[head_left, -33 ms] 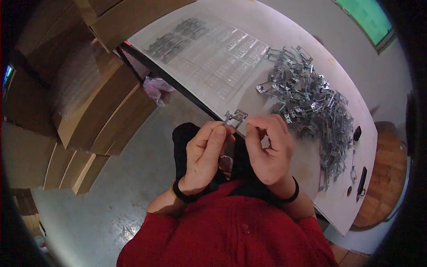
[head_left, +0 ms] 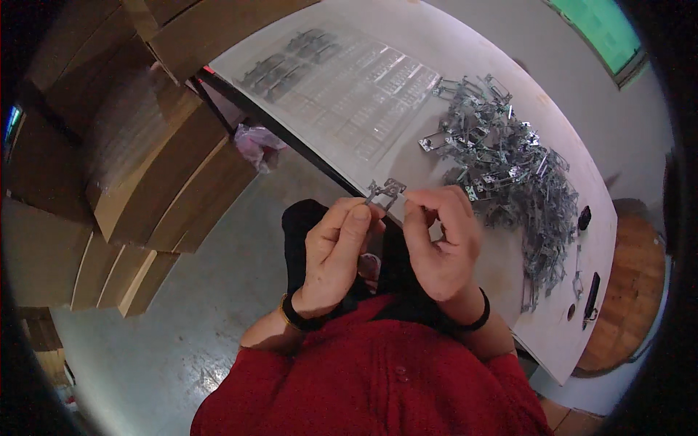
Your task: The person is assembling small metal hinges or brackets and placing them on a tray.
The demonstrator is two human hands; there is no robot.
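Note:
My left hand (head_left: 334, 251) is closed, with thumb and forefinger pinching a small grey metal bracket (head_left: 393, 188) by its lower end. The cut-out upper part of the bracket stands free above the fingertips, over the table's near edge. Beside it on the right, my right hand (head_left: 443, 243) is curled, thumb and forefinger together close against the bracket's right side. Whatever lies between those right fingertips is too small to make out. To the right, a large heap of similar metal brackets (head_left: 509, 167) lies tangled on the white table (head_left: 407, 156).
A clear plastic tray (head_left: 356, 102) with rows of compartments lies on the table's far left, dark metal pieces (head_left: 280, 73) in its left part. Cardboard boxes (head_left: 167, 182) are stacked at left. A black tool (head_left: 592, 294) lies at the table's right, near a round wooden stool (head_left: 629, 291).

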